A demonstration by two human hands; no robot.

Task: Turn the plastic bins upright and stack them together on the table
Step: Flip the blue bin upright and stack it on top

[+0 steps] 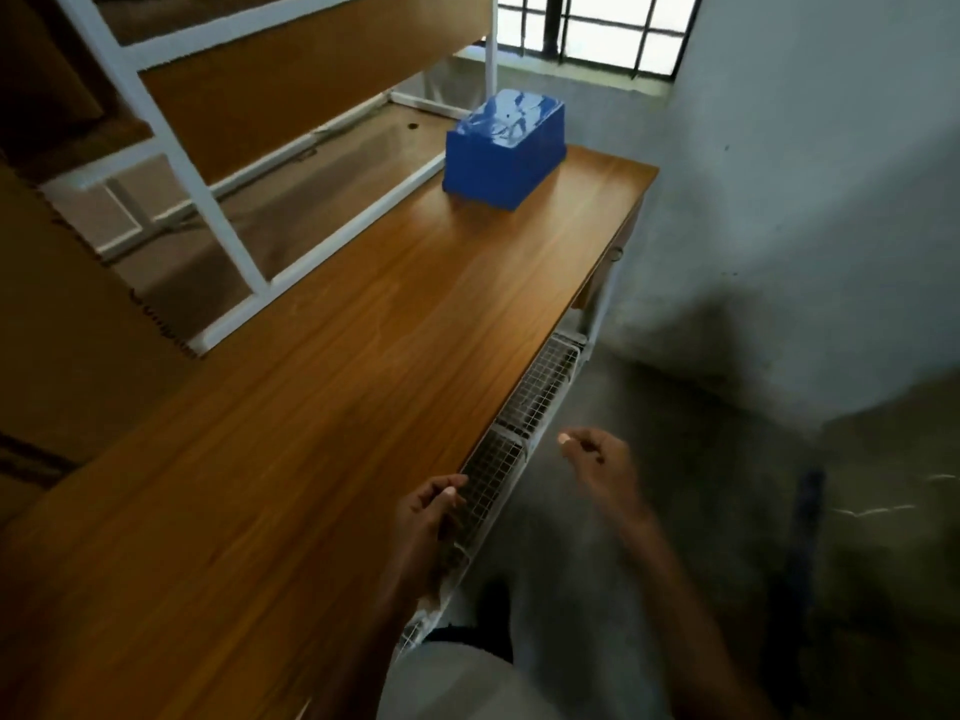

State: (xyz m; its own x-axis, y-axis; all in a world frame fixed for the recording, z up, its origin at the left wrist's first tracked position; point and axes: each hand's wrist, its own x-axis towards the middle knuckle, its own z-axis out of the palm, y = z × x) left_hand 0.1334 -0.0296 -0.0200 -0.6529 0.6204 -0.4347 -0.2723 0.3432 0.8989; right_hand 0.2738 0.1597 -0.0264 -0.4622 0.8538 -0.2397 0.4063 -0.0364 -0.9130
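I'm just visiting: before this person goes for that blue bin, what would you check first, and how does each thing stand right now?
1. Blue bin on the table: ok, at the far end.
2. Bin upright: not ok, its closed base faces up.
3. Left hand free: ok, fingers loosely curled, holding nothing.
4. Right hand free: ok, holding nothing, off the table's edge.
5. Path along the tabletop to the bin: ok, nothing lies between.
6. Other bins to stack: cannot tell, only one blue shape shows.
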